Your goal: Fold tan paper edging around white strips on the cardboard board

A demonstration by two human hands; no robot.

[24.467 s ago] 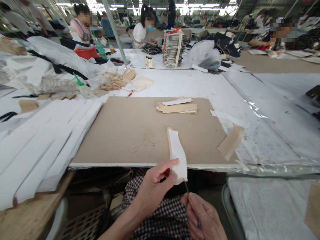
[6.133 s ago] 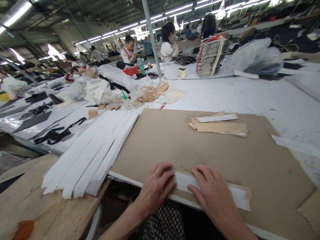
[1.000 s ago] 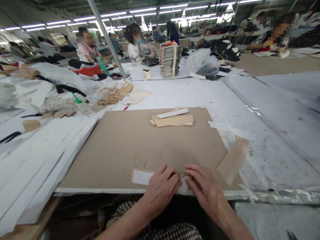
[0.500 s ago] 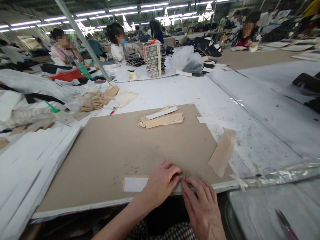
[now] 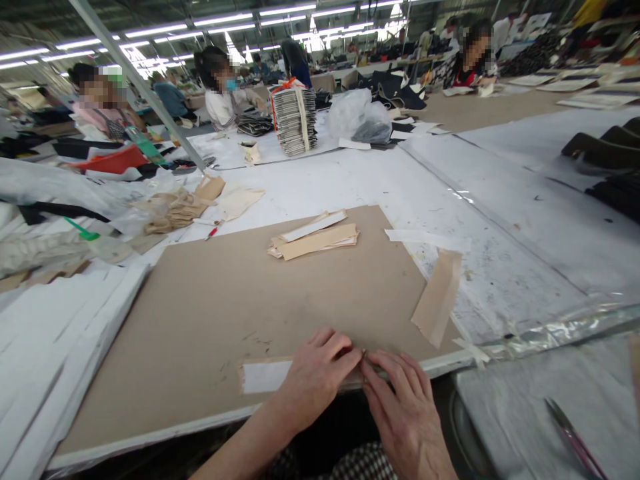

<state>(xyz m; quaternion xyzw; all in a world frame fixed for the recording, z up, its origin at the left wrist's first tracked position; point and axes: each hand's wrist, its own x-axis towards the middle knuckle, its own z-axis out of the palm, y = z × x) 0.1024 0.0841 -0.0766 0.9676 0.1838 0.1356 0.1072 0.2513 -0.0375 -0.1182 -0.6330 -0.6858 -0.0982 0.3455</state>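
A beige strip with a white face [image 5: 265,377] lies near the front edge of the brown board [image 5: 210,300]. My left hand [image 5: 317,370] rests over its right part, thumb and fingertips pinching the small end. Close against it, my right hand [image 5: 400,400] has thumb and forefinger closed on the same end, which looks folded up between the fingertips. Most of that end is hidden by my fingers. Farther back on the board is a small pile of similar strips [image 5: 320,241].
A tan strip [image 5: 437,297] and a white strip [image 5: 427,239] lie over the board's right edge. White sheets [image 5: 90,333] are stacked at left, near a green-tipped bottle [image 5: 103,245]. Tweezers [image 5: 570,430] lie on a grey surface at lower right. Co-workers sit across the table.
The view has shifted slightly, so the surroundings appear farther left. Both hands stay at the strip's right end, their fingertips pressed a little closer together.
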